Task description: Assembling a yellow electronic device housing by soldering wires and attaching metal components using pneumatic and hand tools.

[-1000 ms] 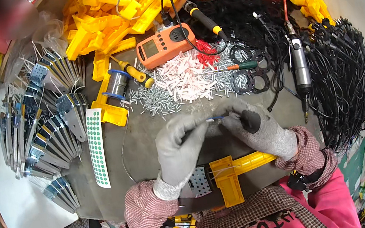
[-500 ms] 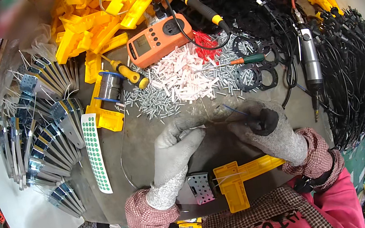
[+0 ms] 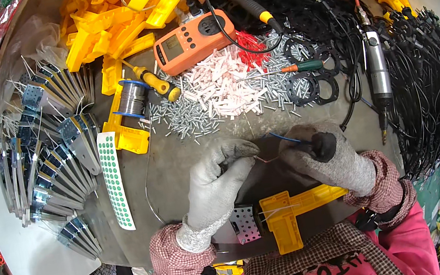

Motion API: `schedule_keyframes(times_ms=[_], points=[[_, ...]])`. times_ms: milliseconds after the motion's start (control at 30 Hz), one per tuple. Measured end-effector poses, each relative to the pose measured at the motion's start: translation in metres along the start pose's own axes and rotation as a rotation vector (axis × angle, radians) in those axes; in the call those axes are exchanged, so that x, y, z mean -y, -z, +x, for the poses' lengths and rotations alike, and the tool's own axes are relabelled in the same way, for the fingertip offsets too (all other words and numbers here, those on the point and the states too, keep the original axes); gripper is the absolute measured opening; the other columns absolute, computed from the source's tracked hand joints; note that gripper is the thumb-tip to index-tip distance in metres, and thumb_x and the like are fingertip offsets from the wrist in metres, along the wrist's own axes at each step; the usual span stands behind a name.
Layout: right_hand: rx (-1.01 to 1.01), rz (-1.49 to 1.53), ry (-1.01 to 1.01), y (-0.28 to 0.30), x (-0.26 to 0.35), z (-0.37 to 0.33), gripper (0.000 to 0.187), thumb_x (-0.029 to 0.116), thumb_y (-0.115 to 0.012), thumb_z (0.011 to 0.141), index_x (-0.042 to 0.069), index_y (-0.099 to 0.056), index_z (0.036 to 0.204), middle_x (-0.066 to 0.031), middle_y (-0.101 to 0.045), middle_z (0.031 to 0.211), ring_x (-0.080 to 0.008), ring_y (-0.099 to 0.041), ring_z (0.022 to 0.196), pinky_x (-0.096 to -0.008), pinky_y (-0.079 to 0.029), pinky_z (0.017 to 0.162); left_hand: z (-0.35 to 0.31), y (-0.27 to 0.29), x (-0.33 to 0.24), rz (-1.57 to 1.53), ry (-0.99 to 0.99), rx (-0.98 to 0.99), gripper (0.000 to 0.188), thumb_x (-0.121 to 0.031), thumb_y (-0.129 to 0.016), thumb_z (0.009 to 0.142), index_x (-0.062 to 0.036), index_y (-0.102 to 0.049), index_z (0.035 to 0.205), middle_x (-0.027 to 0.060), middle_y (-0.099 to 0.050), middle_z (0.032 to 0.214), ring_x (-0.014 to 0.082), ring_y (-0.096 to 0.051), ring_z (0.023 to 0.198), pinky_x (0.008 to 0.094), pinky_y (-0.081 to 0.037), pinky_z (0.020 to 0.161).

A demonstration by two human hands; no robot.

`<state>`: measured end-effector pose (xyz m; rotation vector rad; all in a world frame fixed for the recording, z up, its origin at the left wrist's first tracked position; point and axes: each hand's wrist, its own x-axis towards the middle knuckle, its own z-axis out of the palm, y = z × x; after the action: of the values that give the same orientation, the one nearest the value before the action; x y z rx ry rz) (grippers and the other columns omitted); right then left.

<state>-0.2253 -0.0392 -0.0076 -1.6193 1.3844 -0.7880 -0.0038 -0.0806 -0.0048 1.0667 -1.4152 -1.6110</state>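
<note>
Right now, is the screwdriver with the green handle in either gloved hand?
No, the green-handled screwdriver lies among the metal pins, apart from both the left hand and the right hand.

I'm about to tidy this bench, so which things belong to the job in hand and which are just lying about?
Likely in the job:
- blue wire, in the right hand
- thin strand, between right and left hand
- nearest yellow part

Untouched now, apparently lying about:
- orange meter
- wire spool
- sticker strip
- green-handled screwdriver
- black cables
</note>
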Motion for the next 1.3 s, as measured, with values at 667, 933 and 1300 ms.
schedule_keyframes(times_ms=[667, 933, 1300], points=[[0.009, 0.401, 0.078, -0.024, -0.004, 0.003, 0.029, 0.014, -0.065, 0.096, 0.002, -0.061, 0.123, -0.0049, -0.065, 0.095, -0.0100, -0.060, 0.086, -0.0260, -0.048, 0.075, 0.001, -0.025, -0.008, 0.428, -0.381, 0.013, 0.022, 0.009, -0.072, 0.076, 0.0003, -0.070, 0.096, 0.0119, -0.070, 0.102, 0.0227, -0.066, 0.093, 0.0334, -0.051, 0.084], [-0.230, 0.565, -0.026, -0.009, -0.005, 0.014, 0.015, 0.017, -0.053, 0.103, 0.003, -0.059, 0.103, 0.0012, -0.057, 0.083, -0.0042, -0.052, 0.072, -0.0179, -0.043, 0.064, 0.076, -0.007, -0.013, 1.223, -0.410, -0.057, 0.010, -0.007, -0.072, 0.082, -0.0016, -0.066, 0.087, 0.0150, -0.062, 0.090, 0.0345, -0.063, 0.085, 0.0417, -0.051, 0.075], [-0.010, 0.161, 0.032, 0.005, 0.007, 0.001, 0.020, 0.015, -0.065, 0.091, 0.007, -0.060, 0.109, -0.0093, -0.065, 0.085, -0.0186, -0.065, 0.078, -0.0331, -0.050, 0.069, 0.023, -0.006, -0.027, -0.029, 0.147, -0.015, 0.015, 0.000, -0.065, 0.090, 0.0018, -0.065, 0.105, 0.0038, -0.070, 0.095, 0.0125, -0.066, 0.087, 0.0267, -0.053, 0.081]])
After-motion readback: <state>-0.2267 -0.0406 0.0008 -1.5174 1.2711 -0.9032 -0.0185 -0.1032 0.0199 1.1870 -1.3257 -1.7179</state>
